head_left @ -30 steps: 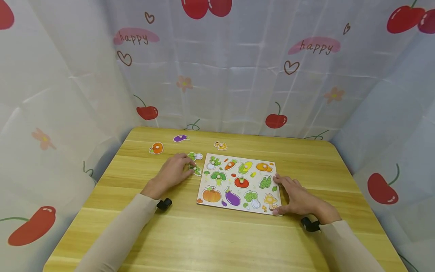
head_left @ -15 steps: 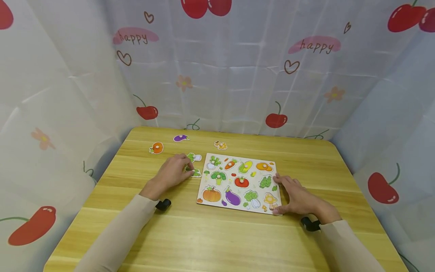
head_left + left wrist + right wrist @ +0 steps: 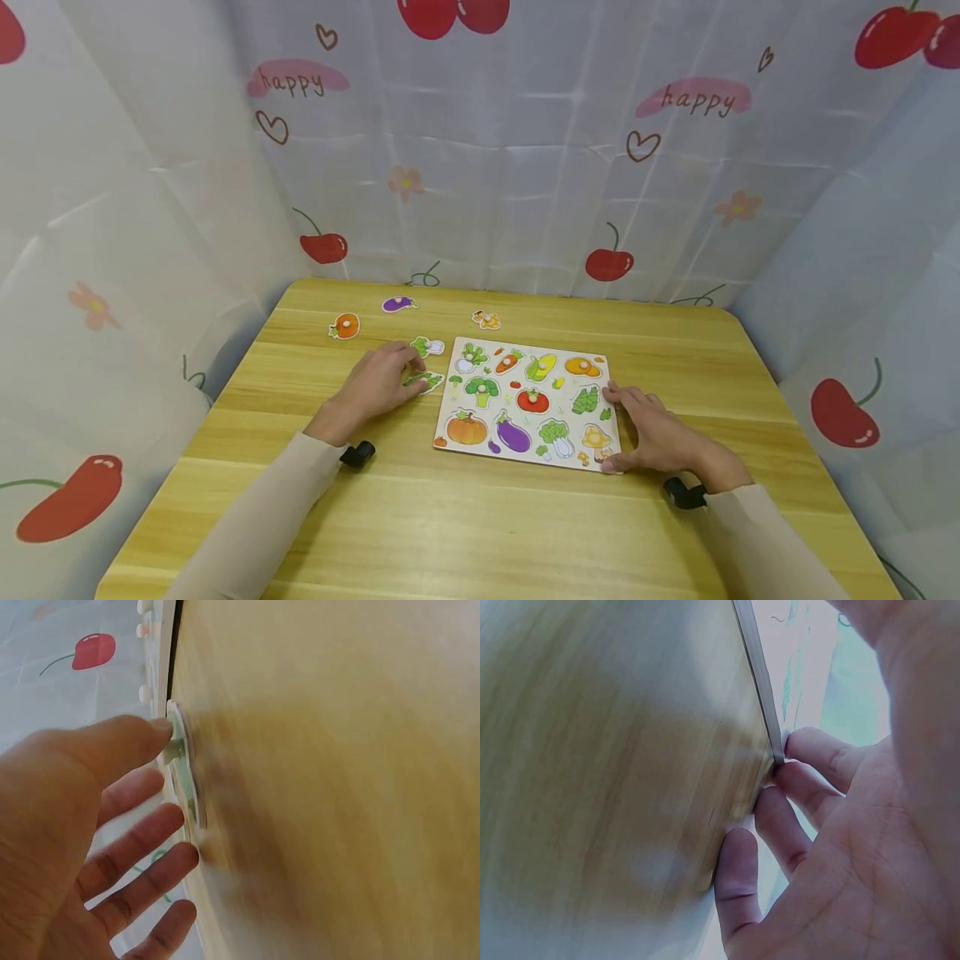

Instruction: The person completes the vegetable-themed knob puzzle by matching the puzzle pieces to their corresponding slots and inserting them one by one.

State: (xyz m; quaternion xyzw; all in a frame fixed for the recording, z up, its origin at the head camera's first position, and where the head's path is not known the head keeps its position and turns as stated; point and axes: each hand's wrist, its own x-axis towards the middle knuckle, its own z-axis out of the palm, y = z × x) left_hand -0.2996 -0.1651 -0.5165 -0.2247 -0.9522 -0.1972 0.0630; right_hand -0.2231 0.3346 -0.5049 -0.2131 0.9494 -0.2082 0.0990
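My left hand (image 3: pixel 375 383) pinches the knob of a green vegetable puzzle piece (image 3: pixel 425 382) between thumb and index finger. In the left wrist view this knobbed piece (image 3: pixel 184 769) stands edge-on near the tabletop, with the other fingers spread below. The vegetable puzzle board (image 3: pixel 525 458) lies flat to the right of it. Some of its pictures carry knobs, such as the tomato (image 3: pixel 533 401). My right hand (image 3: pixel 663 437) rests at the board's right side, thumb at the near corner and index finger on the edge. In the right wrist view its fingers (image 3: pixel 784 829) touch the table and board edge.
Just behind my left fingers lies a leafy white-stemmed cabbage piece (image 3: pixel 427 346). Farther back are a pumpkin piece (image 3: pixel 345 326), an eggplant piece (image 3: pixel 399 304) and a mushroom piece (image 3: pixel 487 320). Cherry-printed curtains (image 3: pixel 480 208) enclose the wooden table (image 3: pixel 487 533).
The green piece has turned and shifted slightly left and nearer under my left fingers. The cabbage piece has shifted a little. My right hand and the board look unmoved.
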